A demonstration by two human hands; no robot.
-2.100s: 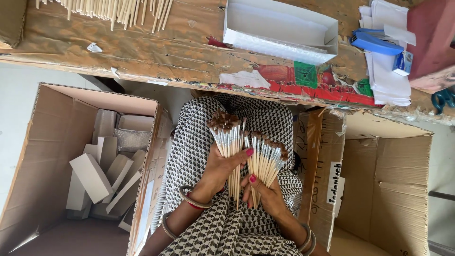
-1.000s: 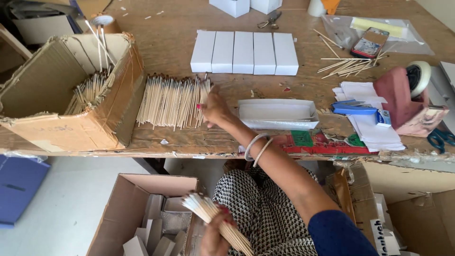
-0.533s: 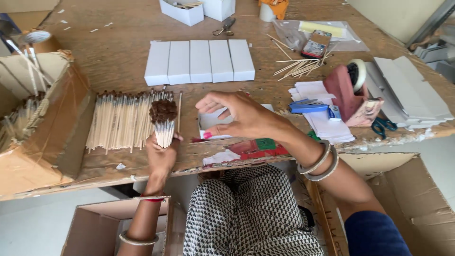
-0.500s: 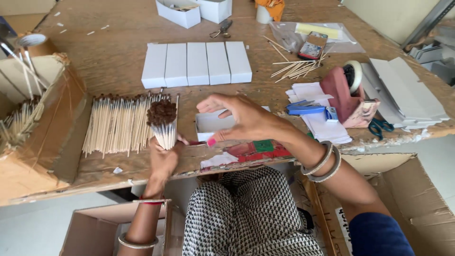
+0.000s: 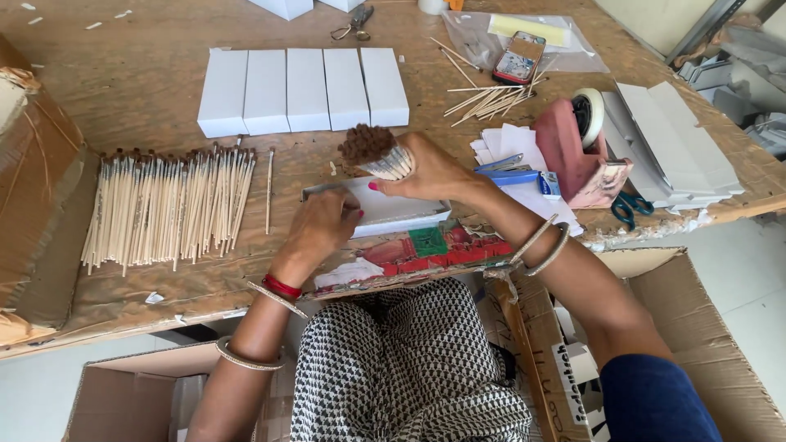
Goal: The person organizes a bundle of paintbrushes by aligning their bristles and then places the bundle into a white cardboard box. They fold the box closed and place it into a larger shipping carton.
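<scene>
Right hand (image 5: 430, 172) grips stick bundle (image 5: 378, 155) over white tray (image 5: 397, 214); left hand (image 5: 323, 225) holds tray's edge.

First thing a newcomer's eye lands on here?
The right hand at the centre of the wooden table, gripping a bundle of brown-tipped sticks above an open white tray that the left hand steadies. Next, the wide spread of loose sticks on the left, and the row of white boxes behind it.
</scene>
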